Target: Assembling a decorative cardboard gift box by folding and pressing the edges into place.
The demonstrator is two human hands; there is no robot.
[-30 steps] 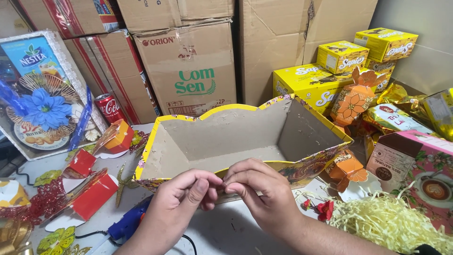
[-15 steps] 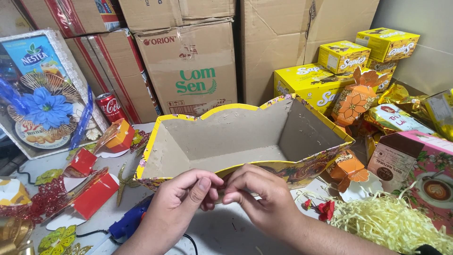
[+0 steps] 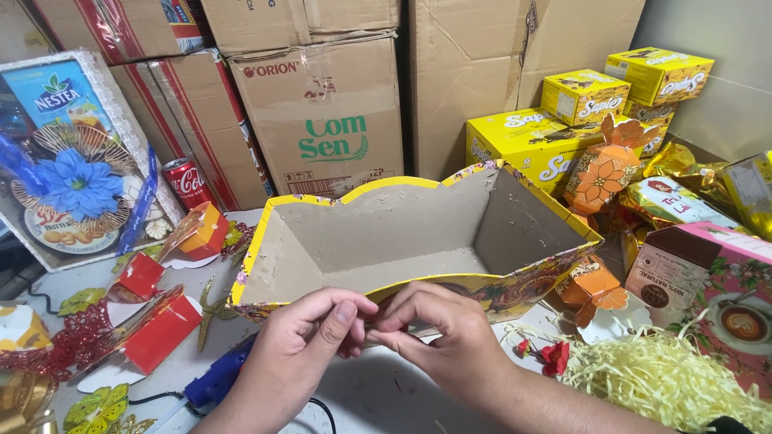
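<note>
Open yellow-edged box (image 3: pixel 402 233) sits mid-surface (image 3: pixel 378 394). Left hand (image 3: pixel 310 341) and right hand (image 3: pixel 442 333) meet at its 6 o'clock wall, fingertips pinching together there; what they pinch cannot be told. Blue glue gun (image 3: pixel 219 379) at 7 o'clock.

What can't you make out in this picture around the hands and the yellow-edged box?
- Head view: whatever the fingers pinch is covered by both hands, left hand and right hand.
- The front outer wall of the box is partly hidden behind the hands.
- The blue tool is half covered by the left forearm.
- The shredded yellow paper is cut off by the bottom edge.
</note>
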